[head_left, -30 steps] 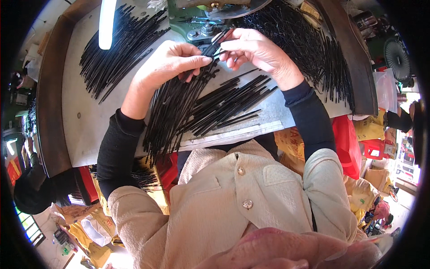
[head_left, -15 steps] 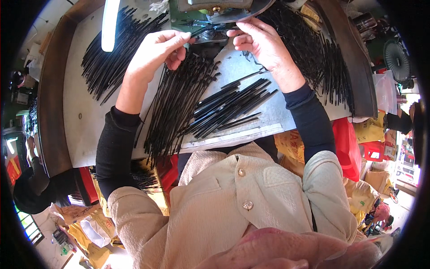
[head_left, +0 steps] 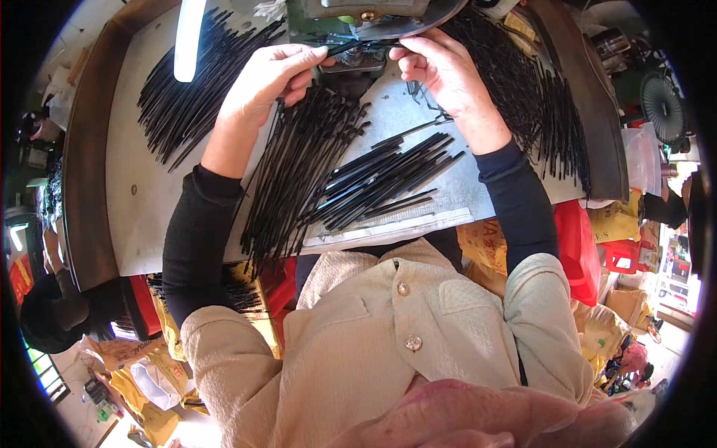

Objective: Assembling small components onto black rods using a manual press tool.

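My left hand point(head_left: 275, 76) pinches a thin black strip point(head_left: 344, 48) between thumb and forefinger, just below the machine head point(head_left: 362, 10). Across from it, my right hand point(head_left: 442, 72) is closed, with its thumb and forefinger at the strip's other end beside the round dark disc point(head_left: 414, 21). The strip lies roughly level over a small metal fixture point(head_left: 357, 60) on the machine. Its middle is partly lost among the dark machine parts. Beneath my left wrist spreads a bundle of long black strips point(head_left: 287, 160); a looser group of straight black strips point(head_left: 392, 179) lies right of it.
More black strips are heaped at the table's left point(head_left: 198, 82) and right point(head_left: 515, 82). A raised brown rim point(head_left: 91, 149) borders the pale tabletop point(head_left: 142, 216). A bright lamp tube point(head_left: 188, 41) hangs at upper left. A red bag point(head_left: 576, 250) is beside my right elbow. Another person's arm point(head_left: 63, 276) shows at far left.
My left hand has shifted slightly right and up toward the machine, bringing the strip more level over the fixture. My right hand has moved a little to the right.
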`<state>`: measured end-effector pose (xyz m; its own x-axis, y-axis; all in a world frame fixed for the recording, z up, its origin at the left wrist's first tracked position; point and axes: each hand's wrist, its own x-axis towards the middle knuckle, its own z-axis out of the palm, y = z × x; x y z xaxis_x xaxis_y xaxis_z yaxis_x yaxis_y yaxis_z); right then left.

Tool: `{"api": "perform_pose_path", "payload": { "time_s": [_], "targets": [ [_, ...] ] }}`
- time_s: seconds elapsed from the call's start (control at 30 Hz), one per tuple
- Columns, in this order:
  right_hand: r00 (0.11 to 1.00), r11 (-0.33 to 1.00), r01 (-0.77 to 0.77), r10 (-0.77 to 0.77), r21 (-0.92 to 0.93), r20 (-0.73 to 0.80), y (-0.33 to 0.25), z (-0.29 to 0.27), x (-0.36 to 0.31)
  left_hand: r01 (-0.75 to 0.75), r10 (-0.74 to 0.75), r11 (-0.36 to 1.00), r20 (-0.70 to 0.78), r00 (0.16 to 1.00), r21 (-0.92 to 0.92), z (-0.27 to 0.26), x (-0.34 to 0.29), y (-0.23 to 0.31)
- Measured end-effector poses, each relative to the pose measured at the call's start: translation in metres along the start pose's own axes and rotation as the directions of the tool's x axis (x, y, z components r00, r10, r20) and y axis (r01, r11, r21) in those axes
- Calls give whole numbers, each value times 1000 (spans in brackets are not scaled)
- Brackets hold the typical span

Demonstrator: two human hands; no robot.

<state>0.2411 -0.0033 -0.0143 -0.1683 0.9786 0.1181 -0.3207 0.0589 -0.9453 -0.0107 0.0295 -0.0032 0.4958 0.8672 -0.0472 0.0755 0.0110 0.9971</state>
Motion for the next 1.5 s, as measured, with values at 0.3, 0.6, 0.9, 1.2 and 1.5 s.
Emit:
{"api": "perform_pose_path", "payload": {
  "time_s": [0.3, 0.6, 0.9, 1.2, 1.5],
  "targets": [
    [1000, 1000, 25, -25, -18, -7, 0, 3, -1, 14, -14, 1000, -14, 1000, -23, 1, -2, 0],
    [1000, 1000, 25, -25, -12, 16, 2, 3, 0, -14, 15, 998, 12, 1000, -60, -4, 0, -4],
    [1000, 1000, 15, -16, -12, -25, 4, 4, 1, 5, -6, 999, -10, 1000, -54, -1, 0, -1],
    [998, 1000, 14, -16, -25, -64, 8, 4, 2, 8, -8, 1000, -31, 999, 15, 1, 3, 0],
    [998, 999, 27, -29, -30, -53, 10, 8, 3, 23, -23, 1000, -11, 1000, 2, -4, 1, 3]
  ]
}}
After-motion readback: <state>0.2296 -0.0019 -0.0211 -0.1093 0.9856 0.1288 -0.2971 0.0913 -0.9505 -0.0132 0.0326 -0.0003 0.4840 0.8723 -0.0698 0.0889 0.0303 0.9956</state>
